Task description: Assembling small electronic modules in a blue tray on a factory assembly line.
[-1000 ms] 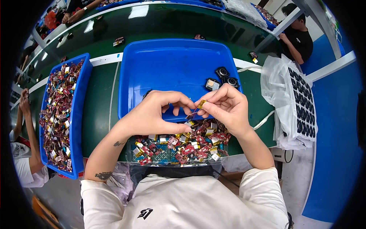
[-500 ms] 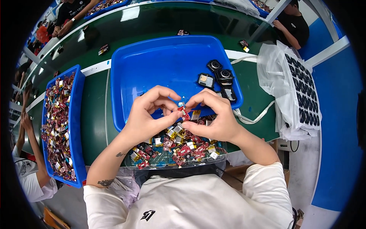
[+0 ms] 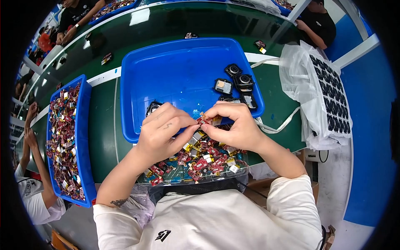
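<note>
Glossy blue plastic bin [image 3: 175, 71], clear smooth plastic tray [image 3: 172, 177], shiny worktop [image 3: 175, 25], matt cloth shirt [image 3: 204, 216]

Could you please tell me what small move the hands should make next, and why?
Perhaps ease the left hand slightly aside while the right hand steadies the small red circuit board: both hands seem to pinch it at once, hiding part of it from view.
</note>
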`<state>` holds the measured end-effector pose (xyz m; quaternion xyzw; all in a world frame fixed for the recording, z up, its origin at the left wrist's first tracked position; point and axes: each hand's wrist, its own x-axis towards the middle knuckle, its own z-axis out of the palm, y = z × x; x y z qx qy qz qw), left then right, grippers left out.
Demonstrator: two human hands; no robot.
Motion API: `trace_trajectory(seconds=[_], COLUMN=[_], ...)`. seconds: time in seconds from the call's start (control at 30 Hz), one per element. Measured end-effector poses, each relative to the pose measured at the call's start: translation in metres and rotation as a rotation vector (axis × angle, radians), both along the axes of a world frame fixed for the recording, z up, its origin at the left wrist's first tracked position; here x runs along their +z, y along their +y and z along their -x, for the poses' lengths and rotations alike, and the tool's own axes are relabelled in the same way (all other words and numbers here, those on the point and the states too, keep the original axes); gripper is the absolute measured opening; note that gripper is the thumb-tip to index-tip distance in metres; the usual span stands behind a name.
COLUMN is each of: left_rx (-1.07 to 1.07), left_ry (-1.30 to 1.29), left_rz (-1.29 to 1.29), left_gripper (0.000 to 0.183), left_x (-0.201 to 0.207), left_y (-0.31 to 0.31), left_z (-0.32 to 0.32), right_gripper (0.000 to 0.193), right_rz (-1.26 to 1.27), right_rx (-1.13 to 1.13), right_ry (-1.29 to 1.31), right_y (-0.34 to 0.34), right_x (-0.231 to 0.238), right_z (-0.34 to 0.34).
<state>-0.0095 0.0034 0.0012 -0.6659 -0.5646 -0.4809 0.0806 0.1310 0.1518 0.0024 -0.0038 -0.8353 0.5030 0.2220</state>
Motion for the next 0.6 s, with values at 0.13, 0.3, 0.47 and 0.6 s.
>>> trace_trajectory(seconds=[0.13, 0.3, 0.47, 0.6], left_rx=[0.074, -0.030, 0.029, 0.013], left_ry=[-0.425, -0.240, 0.025, -0.001], left_rz=[0.316, 0.091, 0.061, 0.041], left_gripper=[0.008, 0.020, 0.024, 0.021], left_x=[0.004, 0.007, 0.007, 0.003], left_y=[-0.005, 0.001, 0.001, 0.000], left_z=[0.003, 0.002, -0.003, 0.001], right_gripper=[0.013, 0.011, 0.013, 0.014], right_rz=[-0.071, 0.048, 0.163, -0.045], right_rx=[0.047, 0.057, 0.115, 0.145], right_ry=[0.022, -0.014, -0.108, -0.020], right_y=[-0.001, 0.003, 0.007, 0.006], right_x=[0.001, 0.000, 0.001, 0.003], right_z=[0.002, -0.001, -0.001, -0.001])
